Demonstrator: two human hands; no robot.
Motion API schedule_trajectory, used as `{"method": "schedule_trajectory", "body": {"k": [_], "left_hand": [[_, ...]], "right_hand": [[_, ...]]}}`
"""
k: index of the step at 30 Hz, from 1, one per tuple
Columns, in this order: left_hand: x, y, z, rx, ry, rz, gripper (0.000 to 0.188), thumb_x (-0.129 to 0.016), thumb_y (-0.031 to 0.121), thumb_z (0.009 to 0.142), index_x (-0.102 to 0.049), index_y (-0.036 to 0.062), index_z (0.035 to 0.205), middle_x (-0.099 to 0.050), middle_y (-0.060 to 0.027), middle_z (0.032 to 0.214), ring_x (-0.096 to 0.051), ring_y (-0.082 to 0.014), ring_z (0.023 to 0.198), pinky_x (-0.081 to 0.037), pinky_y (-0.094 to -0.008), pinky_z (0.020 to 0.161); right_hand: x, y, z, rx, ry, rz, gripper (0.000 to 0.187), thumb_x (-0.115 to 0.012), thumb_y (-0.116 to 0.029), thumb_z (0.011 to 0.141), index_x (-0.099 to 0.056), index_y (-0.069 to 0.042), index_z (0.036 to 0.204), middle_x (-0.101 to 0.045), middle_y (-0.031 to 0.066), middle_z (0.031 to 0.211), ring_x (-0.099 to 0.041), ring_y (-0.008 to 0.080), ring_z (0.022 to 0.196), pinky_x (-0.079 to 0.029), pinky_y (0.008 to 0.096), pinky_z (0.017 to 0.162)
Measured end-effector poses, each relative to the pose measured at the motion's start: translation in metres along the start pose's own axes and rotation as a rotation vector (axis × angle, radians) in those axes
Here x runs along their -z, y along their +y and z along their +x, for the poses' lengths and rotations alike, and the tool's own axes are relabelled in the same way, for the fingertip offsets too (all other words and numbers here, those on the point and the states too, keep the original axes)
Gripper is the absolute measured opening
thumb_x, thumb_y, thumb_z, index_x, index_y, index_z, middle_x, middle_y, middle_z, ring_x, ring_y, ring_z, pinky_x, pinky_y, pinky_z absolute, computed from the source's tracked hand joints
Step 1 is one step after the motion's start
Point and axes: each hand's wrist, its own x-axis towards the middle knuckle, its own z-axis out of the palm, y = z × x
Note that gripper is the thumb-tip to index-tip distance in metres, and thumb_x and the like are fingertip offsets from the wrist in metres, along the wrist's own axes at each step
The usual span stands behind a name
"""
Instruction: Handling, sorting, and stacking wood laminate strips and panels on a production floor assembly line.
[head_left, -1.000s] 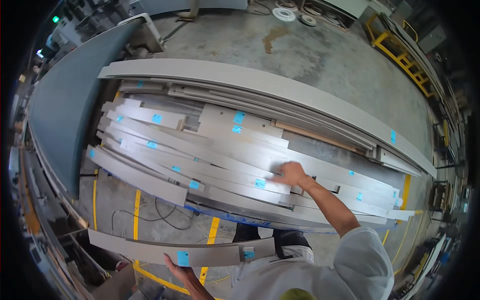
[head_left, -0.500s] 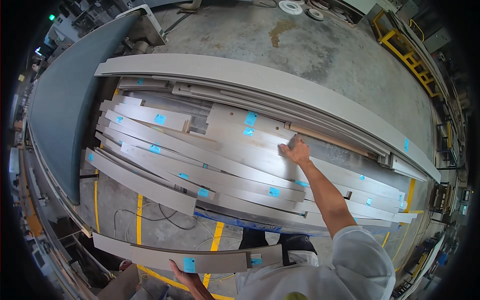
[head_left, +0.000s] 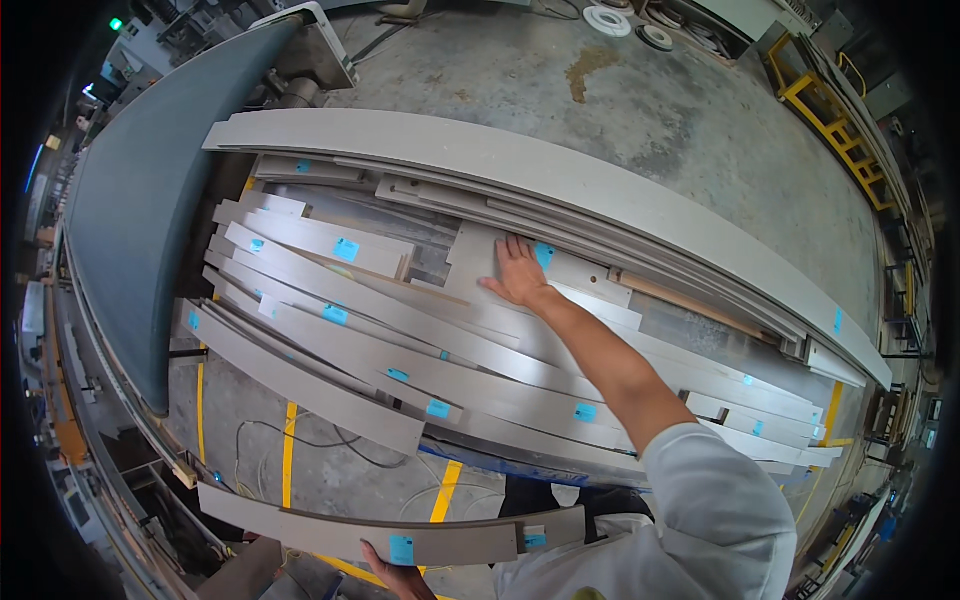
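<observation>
Low in the picture, my left hand (head_left: 396, 577) grips the near edge of a few long pale grey boards (head_left: 300, 525). They are held together crosswise in front of me, with blue labels on their faces; my fingers beneath are hidden. Stretched far forward, my right hand (head_left: 518, 274) lies with spread fingers on a wide pale board (head_left: 468, 262), beside a blue label (head_left: 543, 256). Nothing is held in it. Many long strips with blue labels, among them a curved-looking strip (head_left: 400, 330), lie side by side and overlapping around that board.
Along the far side stands a row of long boards, the outermost board (head_left: 480, 135) being the longest. A large grey-green curved panel (head_left: 140, 210) rises at the left. On the floor are yellow lines (head_left: 289, 455) and a dark cable (head_left: 300, 442). A yellow frame (head_left: 830, 115) stands far right.
My right hand has slid left across the boards and now lies flatter beside the blue label. My left hand still holds its boards. The whole view has shifted slightly.
</observation>
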Motion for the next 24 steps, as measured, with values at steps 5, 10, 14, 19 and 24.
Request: {"method": "schedule_trajectory", "body": {"k": [5, 10, 14, 19, 24], "left_hand": [[0.000, 0.014, -0.006, 0.073, 0.046, 0.023, 0.054, -0.053, 0.046, 0.089, -0.047, 0.0058, 0.124, -0.055, -0.0086, 0.118, -0.053, -0.0235, 0.106, -0.042, -0.0384, 0.091], [-0.021, 0.024, -0.002, 0.125, 0.241, 0.107, 0.057, -0.059, 0.042, 0.086, -0.046, 0.0042, 0.127, -0.054, -0.0128, 0.123, -0.051, -0.0306, 0.109, -0.044, -0.0452, 0.091], [-0.038, 0.025, -0.004, 0.091, 0.293, 0.201, 0.057, -0.060, 0.043, 0.085, -0.049, 0.0028, 0.124, -0.055, -0.0137, 0.120, -0.053, -0.0305, 0.106, -0.046, -0.0460, 0.088], [-0.014, 0.019, 0.003, 0.069, 0.079, 0.005, 0.055, -0.053, 0.047, 0.088, -0.047, 0.0048, 0.124, -0.055, -0.0086, 0.119, -0.053, -0.0240, 0.106, -0.042, -0.0387, 0.091], [-0.030, 0.013, 0.009, 0.075, 0.014, 0.043, 0.057, -0.054, 0.047, 0.088, -0.047, 0.0046, 0.125, -0.055, -0.0091, 0.119, -0.053, -0.0242, 0.106, -0.043, -0.0386, 0.091]], "right_hand": [[-0.015, -0.024, 0.032, -0.308, -0.059, -0.126, 0.105, -0.058, -0.065, 0.072, -0.022, 0.007, 0.139, -0.025, 0.0293, 0.142, -0.020, 0.0436, 0.133, -0.011, 0.0538, 0.109], [-0.016, -0.029, 0.033, -0.353, 0.007, -0.150, 0.108, -0.059, -0.067, 0.070, -0.023, 0.008, 0.138, -0.027, 0.0281, 0.141, -0.021, 0.0399, 0.133, -0.010, 0.0514, 0.110], [-0.016, -0.030, 0.032, -0.400, 0.019, -0.152, 0.108, -0.058, -0.068, 0.070, -0.023, 0.008, 0.138, -0.030, 0.0264, 0.140, -0.024, 0.0363, 0.133, -0.013, 0.0491, 0.109], [-0.019, -0.029, 0.027, -0.362, -0.015, -0.123, 0.106, -0.059, -0.067, 0.070, -0.024, 0.006, 0.139, -0.032, 0.0224, 0.141, -0.024, 0.0348, 0.133, -0.016, 0.0485, 0.108], [-0.013, -0.013, 0.021, -0.384, -0.065, -0.069, 0.104, -0.059, -0.065, 0.071, -0.022, 0.003, 0.141, -0.028, 0.0200, 0.144, -0.019, 0.0345, 0.136, -0.010, 0.0488, 0.111]]}}
